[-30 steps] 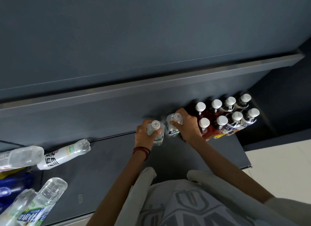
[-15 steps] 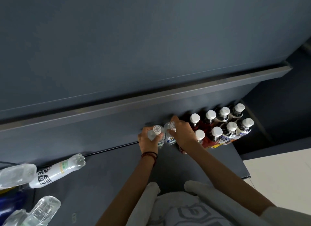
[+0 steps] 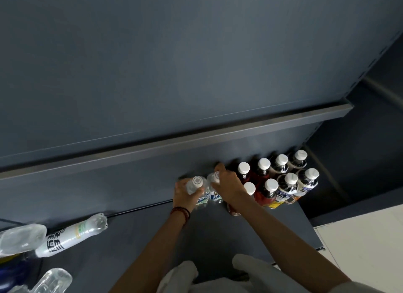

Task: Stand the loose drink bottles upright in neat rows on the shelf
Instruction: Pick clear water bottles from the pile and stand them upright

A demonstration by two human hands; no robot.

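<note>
Two clear bottles stand upright at the back of the dark shelf (image 3: pixel 135 244). My left hand (image 3: pixel 184 194) grips the left clear bottle (image 3: pixel 196 184) around its body. My right hand (image 3: pixel 229 185) holds the right clear bottle (image 3: pixel 214 194) by its neck, fingers over the cap. To their right stand two rows of white-capped bottles (image 3: pixel 283 179), red and dark drinks, all upright. Loose bottles lie on their sides at the left: a white-labelled one (image 3: pixel 72 235) and clear ones (image 3: pixel 21 239) (image 3: pixel 52 280).
An upper shelf edge (image 3: pixel 196 135) runs above the bottles, with a dark back panel behind. The shelf's right end (image 3: pixel 314 233) borders a pale floor (image 3: pixel 359 244). A blue object (image 3: pixel 13 271) lies at the far left.
Both hands moved the two clear bottles back and toward the standing rows. My right hand now covers that bottle's cap. The view tilted down slightly.
</note>
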